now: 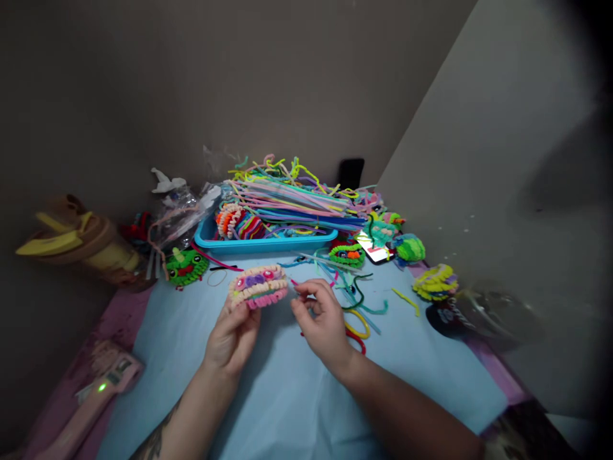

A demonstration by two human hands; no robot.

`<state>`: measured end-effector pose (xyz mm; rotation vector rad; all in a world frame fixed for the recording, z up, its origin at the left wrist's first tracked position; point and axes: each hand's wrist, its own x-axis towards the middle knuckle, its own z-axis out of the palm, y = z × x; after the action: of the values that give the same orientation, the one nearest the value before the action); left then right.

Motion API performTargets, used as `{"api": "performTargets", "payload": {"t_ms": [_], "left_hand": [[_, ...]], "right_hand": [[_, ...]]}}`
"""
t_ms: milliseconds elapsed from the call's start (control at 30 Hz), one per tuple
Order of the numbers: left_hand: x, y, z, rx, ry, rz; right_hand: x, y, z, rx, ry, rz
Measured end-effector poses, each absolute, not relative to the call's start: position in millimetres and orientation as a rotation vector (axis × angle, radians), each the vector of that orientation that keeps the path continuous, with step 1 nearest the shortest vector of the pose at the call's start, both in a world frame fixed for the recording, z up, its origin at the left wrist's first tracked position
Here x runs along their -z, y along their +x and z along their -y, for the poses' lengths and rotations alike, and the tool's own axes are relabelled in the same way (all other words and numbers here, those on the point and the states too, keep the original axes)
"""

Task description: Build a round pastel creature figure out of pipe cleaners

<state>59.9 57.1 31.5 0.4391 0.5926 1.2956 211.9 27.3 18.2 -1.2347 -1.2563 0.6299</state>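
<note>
My left hand (234, 332) holds up a fuzzy pipe-cleaner figure (258, 286) with curled bands of peach, pink and purple. Thumb and fingers grip its lower left side. Just right of it, my right hand (322, 319) is closed in a pinch on a short magenta pipe cleaner (294, 283), whose tip points toward the figure. The two hands are a small gap apart over the light blue cloth (278, 396). Beside the right hand lie yellow and red loops (359, 324) that look like scissor handles, partly hidden by it.
A blue tray (268, 244) heaped with pipe cleaners (292, 198) stands at the back. Green pipe-cleaner figure (186, 267) sits left; a yellow one (435, 282) sits right. A lit phone (376, 249), a pink device with a green light (117, 370) and a brown container (100, 246) flank the cloth.
</note>
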Motion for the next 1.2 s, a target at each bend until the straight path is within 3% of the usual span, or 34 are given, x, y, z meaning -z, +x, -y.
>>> {"api": "performTargets", "payload": {"t_ms": [300,1200], "left_hand": [[-22.5,52.9,-52.1,-1.141,0.478,-0.585],[-38.4,71.1,-40.3,-1.244,0.603,-0.657]], "right_hand": [[-17.1,205.1,-31.5,-1.096,-0.939,1.128],[-11.3,208.8,-37.9,-1.195,-0.961,0.936]]}}
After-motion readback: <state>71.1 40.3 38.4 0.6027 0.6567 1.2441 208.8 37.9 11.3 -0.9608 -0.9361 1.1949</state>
